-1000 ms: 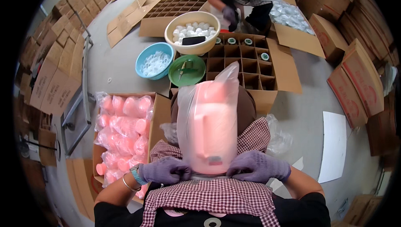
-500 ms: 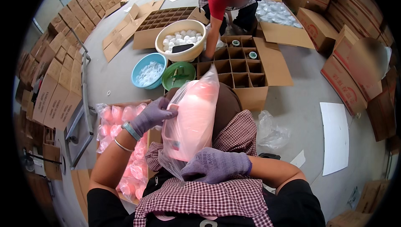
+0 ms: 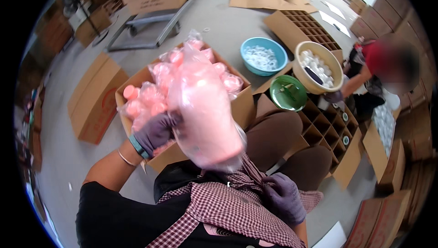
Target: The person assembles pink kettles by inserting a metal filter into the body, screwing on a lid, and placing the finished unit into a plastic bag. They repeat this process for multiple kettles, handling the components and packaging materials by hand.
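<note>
A pink plastic jug in a clear plastic bag hangs in front of me, slightly blurred. My left hand, in a purple-grey glove, is closed on its left side. Behind the jug stands an open carton holding several pink bagged bottles; the jug hides part of them. My right hand, also gloved, rests low by my lap against the checked apron. Its fingers are curled, and what they hold, if anything, is hidden. It is apart from the jug.
Around me are a blue basin of whitish pieces, a green basin, a cream basin of white caps, and a divided carton. A co-worker's hand reaches beside them. A cart with cartons stands farther off.
My view has turned left, towards the carton of pink bottles. The bagged jug has come up over that carton in my left hand. My right hand has left the bag's lower end.
</note>
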Tool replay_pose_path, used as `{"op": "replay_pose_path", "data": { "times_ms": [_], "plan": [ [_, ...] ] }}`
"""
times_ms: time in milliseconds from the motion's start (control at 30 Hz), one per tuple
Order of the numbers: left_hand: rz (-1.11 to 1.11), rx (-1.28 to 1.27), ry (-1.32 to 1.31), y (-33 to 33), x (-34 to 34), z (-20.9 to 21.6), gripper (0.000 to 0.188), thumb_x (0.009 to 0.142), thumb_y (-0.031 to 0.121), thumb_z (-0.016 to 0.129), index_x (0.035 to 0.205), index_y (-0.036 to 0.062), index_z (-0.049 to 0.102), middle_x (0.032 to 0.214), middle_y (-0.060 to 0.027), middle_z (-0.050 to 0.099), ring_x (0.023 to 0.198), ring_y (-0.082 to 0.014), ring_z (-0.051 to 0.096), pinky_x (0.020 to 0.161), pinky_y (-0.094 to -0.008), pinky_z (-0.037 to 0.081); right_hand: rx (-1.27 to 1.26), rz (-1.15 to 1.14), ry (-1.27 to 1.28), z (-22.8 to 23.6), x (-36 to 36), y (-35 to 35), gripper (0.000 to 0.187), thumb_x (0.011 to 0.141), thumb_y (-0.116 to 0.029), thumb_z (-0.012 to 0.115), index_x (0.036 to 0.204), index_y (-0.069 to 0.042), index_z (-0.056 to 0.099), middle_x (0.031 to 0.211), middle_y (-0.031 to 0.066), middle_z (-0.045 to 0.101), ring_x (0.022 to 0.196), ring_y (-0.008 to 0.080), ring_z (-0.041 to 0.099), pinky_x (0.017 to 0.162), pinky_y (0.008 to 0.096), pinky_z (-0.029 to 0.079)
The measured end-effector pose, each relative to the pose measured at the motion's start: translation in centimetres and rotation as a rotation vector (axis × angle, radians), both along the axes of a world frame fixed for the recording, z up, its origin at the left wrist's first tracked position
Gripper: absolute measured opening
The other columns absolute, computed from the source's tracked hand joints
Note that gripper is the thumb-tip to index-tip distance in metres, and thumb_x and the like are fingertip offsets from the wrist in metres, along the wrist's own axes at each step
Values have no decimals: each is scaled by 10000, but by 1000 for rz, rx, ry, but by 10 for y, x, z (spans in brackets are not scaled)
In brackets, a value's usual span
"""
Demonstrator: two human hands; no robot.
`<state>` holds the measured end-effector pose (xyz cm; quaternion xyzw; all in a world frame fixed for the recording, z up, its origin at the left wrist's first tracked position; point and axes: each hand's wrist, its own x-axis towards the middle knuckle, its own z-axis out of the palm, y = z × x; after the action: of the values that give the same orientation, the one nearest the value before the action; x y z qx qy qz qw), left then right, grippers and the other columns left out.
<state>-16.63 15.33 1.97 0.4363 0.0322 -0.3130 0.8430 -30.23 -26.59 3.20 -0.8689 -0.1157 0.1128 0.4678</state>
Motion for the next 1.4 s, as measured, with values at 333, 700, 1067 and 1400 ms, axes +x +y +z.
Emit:
{"op": "replay_pose_path", "data": {
  "times_ms": [333, 700, 1067, 1400],
  "plan": [
    [1288, 1741, -760, 254, 200, -132, 434, 737, 183, 840, 1105, -7, 710, 1155, -190, 667, 1073, -358, 619, 958, -433, 495, -126, 58, 121, 0, 51, 32, 210, 843, -100, 685, 1044, -41, 704, 949, 155, 668, 916, 341, 654, 823, 405, 526],
    [682, 2150, -101, 384, 272, -362, 311, 816, 331, 732, 938, 46, 744, 1036, -203, 701, 866, -395, 665, 796, -477, 540, -219, -104, 313, 1, 63, 52, 211, 851, -123, 689, 1030, -13, 711, 894, 121, 676, 832, 223, 683, 763, 341, 540],
    [186, 1569, 241, 324, 224, -297, 372, 835, 409, 734, 1031, 94, 758, 926, -99, 733, 695, -230, 640, 689, -344, 540, -96, -301, 647, 14, 90, 85, 78, 960, -64, 619, 935, -3, 662, 805, 7, 606, 735, 90, 533, 644, 253, 449],
    [51, 2225, -17, 411, 209, -308, 1289, 634, 399, 907, 1637, 260, 109, 1566, -283, 356, 1399, -467, 448, 1116, -507, 454, -139, -290, 533, 27, 97, 100, 60, 947, -57, 647, 917, -6, 662, 771, 22, 597, 718, 107, 539, 640, 284, 465]
  ]
}}
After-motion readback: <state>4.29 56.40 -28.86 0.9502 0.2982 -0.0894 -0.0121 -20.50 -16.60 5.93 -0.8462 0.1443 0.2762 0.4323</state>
